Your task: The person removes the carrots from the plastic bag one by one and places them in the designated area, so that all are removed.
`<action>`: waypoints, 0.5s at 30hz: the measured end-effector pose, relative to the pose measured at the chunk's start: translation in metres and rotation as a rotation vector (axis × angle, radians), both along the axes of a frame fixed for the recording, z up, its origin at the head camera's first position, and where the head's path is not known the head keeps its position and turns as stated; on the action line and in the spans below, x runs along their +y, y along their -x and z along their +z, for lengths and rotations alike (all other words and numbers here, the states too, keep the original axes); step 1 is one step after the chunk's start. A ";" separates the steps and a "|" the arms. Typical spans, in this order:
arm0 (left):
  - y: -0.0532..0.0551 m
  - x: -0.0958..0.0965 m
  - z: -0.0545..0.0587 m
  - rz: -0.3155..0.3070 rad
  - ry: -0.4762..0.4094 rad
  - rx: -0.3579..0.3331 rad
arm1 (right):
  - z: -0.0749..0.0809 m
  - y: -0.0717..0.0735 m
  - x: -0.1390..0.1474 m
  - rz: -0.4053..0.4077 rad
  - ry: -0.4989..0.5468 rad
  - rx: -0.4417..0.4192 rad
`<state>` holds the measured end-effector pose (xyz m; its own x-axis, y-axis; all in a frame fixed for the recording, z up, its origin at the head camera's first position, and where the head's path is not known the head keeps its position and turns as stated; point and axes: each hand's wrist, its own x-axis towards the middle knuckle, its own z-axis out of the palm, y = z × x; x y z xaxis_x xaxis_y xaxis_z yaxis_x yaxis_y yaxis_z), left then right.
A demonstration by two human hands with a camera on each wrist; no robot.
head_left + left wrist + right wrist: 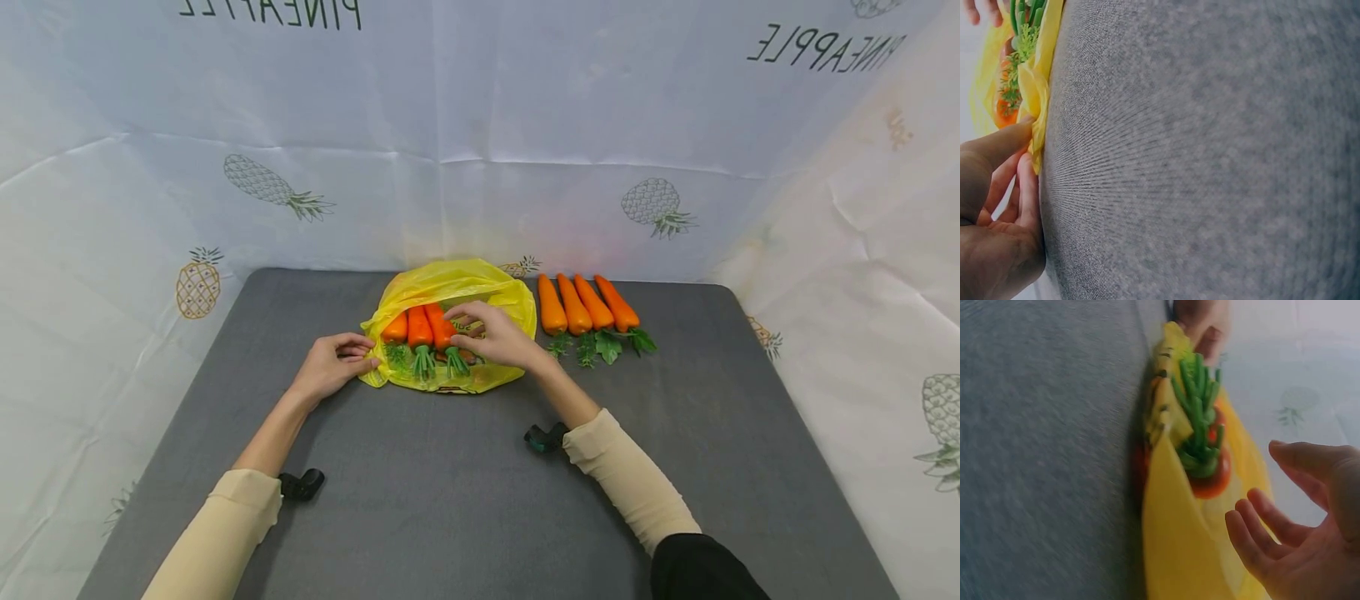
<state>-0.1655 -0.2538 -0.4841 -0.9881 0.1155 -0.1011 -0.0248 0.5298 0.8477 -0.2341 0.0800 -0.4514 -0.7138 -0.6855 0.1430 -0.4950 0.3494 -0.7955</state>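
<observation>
A yellow plastic bag [517, 312] lies at the back of the table with its mouth toward me. Inside it, orange carrots [419, 327] with green tops [423, 364] lie side by side. At the bag's left edge my left hand [337, 364] pinches the plastic between thumb and fingers; the left wrist view shows the gathered yellow edge [1034, 94] there. Over the right part of the opening hovers my right hand [495, 336]. In the right wrist view, its thumb and fingers [1269, 528] stand apart with nothing between them, near the carrot tops [1197, 419].
Right of the bag, several more carrots [573, 308] lie in a row, leafy tops toward me. A grey table [420, 500] carries everything, and a white pineapple-print cloth [480, 100] hangs behind it. Black wrist devices [302, 485] stick out from both forearms.
</observation>
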 end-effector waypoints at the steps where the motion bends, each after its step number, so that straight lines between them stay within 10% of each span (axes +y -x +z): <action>1: 0.000 0.000 0.000 -0.001 0.000 0.000 | -0.002 0.001 -0.002 -0.002 -0.014 0.003; 15: -0.001 -0.001 0.000 -0.005 -0.008 0.002 | -0.019 0.004 -0.018 -0.029 -0.079 -0.019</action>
<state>-0.1649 -0.2546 -0.4845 -0.9877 0.1212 -0.0986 -0.0208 0.5232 0.8520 -0.2382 0.0621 -0.4704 -0.7354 -0.6735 0.0755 -0.4688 0.4251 -0.7743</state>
